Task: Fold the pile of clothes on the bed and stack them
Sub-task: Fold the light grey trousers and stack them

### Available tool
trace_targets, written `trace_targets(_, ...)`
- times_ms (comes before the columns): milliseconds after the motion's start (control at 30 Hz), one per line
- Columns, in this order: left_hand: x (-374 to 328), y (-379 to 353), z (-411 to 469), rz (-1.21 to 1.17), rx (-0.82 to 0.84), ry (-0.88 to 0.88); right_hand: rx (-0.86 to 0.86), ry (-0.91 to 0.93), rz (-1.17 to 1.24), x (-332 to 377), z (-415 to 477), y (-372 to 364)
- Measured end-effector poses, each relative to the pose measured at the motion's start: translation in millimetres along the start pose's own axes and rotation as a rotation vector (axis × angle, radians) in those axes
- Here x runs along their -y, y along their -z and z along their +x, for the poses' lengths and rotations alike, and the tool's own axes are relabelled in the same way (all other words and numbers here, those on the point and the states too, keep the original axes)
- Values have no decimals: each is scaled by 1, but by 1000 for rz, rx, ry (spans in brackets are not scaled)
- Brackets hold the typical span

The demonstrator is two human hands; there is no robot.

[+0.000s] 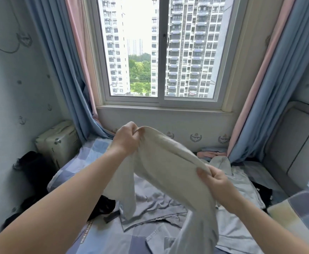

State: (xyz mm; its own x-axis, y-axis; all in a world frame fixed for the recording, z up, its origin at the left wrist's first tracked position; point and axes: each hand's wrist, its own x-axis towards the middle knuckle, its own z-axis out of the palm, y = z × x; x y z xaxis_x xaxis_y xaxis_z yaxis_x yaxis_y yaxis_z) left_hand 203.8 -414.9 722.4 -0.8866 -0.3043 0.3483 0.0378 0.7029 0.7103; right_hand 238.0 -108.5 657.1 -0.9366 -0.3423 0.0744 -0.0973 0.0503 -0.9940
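Arms: left arm [54, 208] and right arm [271, 222] reach from the near edge out over the bed [80, 162].
Left hand [127, 138]: raised on the far left, fingers curled tight round one end of the top edge of the cream garment [168, 162].
Right hand [214, 177]: lower and nearer, pinching the other end of that edge.
Garment's place: in the air between the hands, slanting down to the right, with its loose cloth hanging towards the clothes below.
Pile [241, 208]: a grey shirt [150, 200], a pale blue garment [240, 182] and a black item [104, 206] lie crumpled on the checked sheet.
Step in hand, as I judge: opening the garment out before folding.
Doing it well: level the hands, find matching corners or shoulders, pull the edge taut, and lift the cloth free of the heap.
Laying down: pick bare sheet on the near left, apart from the heap.
Risk: a twisted sleeve in the hanging folds; I cannot tell how they lie.
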Motion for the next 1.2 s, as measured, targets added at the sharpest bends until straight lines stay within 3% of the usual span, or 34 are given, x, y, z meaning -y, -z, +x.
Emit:
trace_targets(100, -7, -8, -18, -11, 280, -93, -45, 121, -28, 28, 11, -4)
trace_targets(233, -36, -48, -69, -345, 723, -99, 42, 166, -68, 56, 21, -12)
trace_targets(367, -31, -62, -78, -740, 679, 23, 104, 176, -158, 66, 25, 5)
trace_targets(467, -36, -45, -73, -971, 718, 107, 230, 55, -334, 52, 21, 24)
trace_targets(600, -53, -36, -73, -913, 772, 127, 334, -122, -426, 2, 14, 22)
trace_targets(833, -39, -29, -71, -917, 562, 209, 455, -398, -380, -97, -21, 0)
trace_targets(933, -20, -33, -61, -777, 357, 234, 414, -384, -290, -99, -30, -6)
trace_targets(1033, 7, -45, -51, -409, 213, 268, 284, -343, -149, -81, -31, -11)
trace_targets(1133, 32, -62, -58, -92, 297, 163, 129, -257, 31, -52, -24, -12)
trace_targets(1200, 30, -70, -79, -125, 508, 6, 56, -165, 36, -33, -14, -11)
